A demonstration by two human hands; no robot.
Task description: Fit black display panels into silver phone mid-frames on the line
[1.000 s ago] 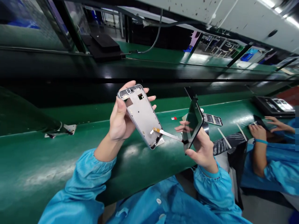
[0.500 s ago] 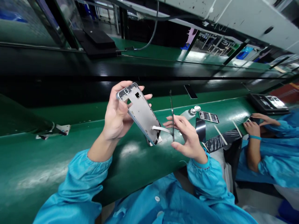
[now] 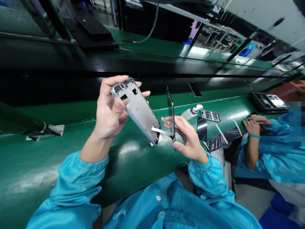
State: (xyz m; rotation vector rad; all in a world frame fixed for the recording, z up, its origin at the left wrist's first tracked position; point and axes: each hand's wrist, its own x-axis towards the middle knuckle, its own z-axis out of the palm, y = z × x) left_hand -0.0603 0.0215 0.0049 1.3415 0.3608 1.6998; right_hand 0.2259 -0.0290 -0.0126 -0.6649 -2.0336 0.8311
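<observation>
My left hand (image 3: 108,111) is closed around the top of a silver phone frame (image 3: 138,109), held tilted above the green belt with its inner side facing me. My right hand (image 3: 188,138) grips a thin dark screen panel (image 3: 171,111), seen almost edge-on and upright, just right of the frame. A white flex ribbon (image 3: 160,130) runs from the panel's lower end to the bottom of the frame. Both arms wear blue sleeves.
The green conveyor belt (image 3: 59,159) runs across in front of me. On it to the right lie a small white bottle (image 3: 190,113), a phone part (image 3: 210,115) and dark strips (image 3: 220,140). A co-worker in blue (image 3: 269,152) has both hands on the belt at right. A black tray (image 3: 268,101) sits beyond.
The screen panel has turned from facing left to nearly edge-on and moved closer to the frame. Both hands drifted slightly left and up; the ribbon now reaches the frame's bottom.
</observation>
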